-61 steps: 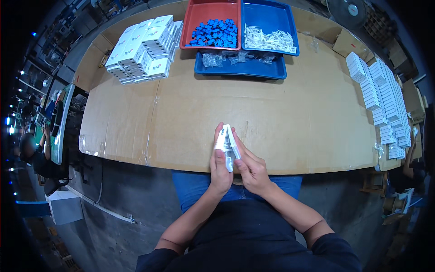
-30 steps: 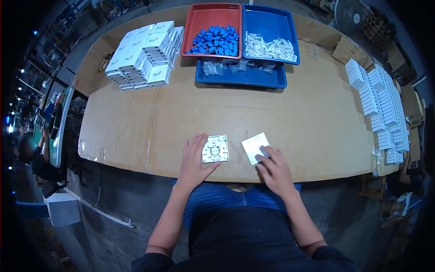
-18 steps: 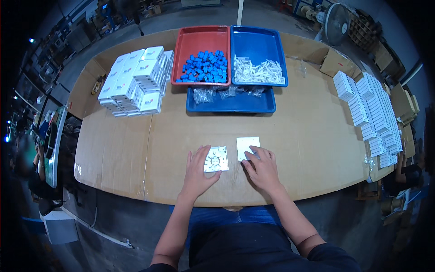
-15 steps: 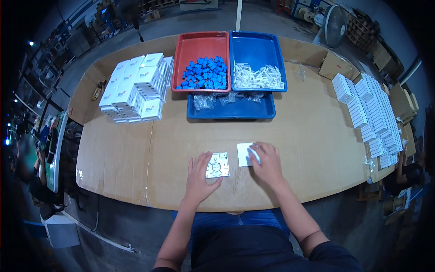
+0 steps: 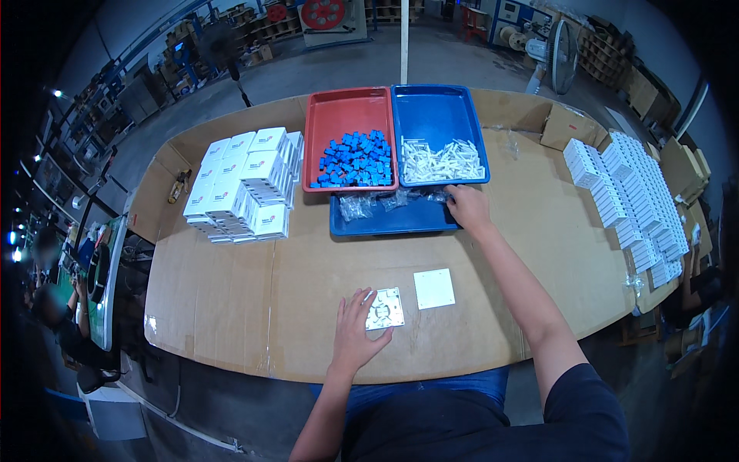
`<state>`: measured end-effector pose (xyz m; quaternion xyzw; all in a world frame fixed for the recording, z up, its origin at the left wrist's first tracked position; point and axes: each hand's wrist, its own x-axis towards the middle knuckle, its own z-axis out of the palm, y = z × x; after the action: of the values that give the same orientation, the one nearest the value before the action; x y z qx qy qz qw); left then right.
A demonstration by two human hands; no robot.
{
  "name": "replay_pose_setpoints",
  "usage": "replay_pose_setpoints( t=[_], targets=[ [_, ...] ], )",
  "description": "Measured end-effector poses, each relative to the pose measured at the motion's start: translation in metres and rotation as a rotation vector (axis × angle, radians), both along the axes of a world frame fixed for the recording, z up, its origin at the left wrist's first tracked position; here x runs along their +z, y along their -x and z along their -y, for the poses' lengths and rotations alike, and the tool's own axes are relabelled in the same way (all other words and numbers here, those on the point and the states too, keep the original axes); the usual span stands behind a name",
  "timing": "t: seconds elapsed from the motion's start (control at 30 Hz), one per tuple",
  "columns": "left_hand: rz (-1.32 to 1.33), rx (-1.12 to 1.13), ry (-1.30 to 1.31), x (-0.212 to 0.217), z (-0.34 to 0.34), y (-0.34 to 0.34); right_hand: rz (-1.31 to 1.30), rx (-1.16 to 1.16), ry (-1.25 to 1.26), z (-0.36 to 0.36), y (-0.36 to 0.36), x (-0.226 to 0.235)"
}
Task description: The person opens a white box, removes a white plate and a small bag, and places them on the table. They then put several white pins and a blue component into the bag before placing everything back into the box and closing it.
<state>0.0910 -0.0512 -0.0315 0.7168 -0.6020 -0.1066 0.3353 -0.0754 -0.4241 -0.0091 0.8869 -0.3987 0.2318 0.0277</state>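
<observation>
While your left hand (image 5: 356, 337) spreads loosely over the open base (image 5: 388, 309), the lid (image 5: 435, 289) lies apart, unjoined. Your right hand (image 5: 467, 205) is at the lower tray (image 5: 392, 225); its grip cannot be told.

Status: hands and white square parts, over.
Left hand: open, on molded white base. Right hand: by plastic bags in lower blue tray, grip unclear. White cover: untouched. Upper blue tray overlaps lower.

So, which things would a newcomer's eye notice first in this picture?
Probably the red tray of bright blue pieces at the far middle, beside a blue tray of white pieces. White cases stand stacked toward the left; a flat white square lies in the near middle.
</observation>
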Motion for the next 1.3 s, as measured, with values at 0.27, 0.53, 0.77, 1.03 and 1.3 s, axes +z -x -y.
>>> replay_pose_setpoints(
  t=[0.27,0.53,0.77,1.03,1.3],
  targets=[
    [-0.054,0.024,0.127,0.007,-0.002,-0.002,0.475,0.059,-0.008,-0.031,0.013,0.012],
    [-0.881,0.172,0.266,0.048,0.044,0.032,1.164,0.102,-1.400,-0.171,0.029,0.054],
    [-1.018,0.198,0.267,0.051,0.063,0.043,1.043,0.139,-1.306,-0.231,0.018,0.048],
    [-1.063,0.341,0.374,0.049,0.047,0.044,1.056,0.198,-1.391,-0.239,0.006,0.048],
    [-1.142,0.451,0.506,0.047,0.039,0.037,1.103,0.121,-1.299,-0.242,-0.002,0.033]
  ],
)
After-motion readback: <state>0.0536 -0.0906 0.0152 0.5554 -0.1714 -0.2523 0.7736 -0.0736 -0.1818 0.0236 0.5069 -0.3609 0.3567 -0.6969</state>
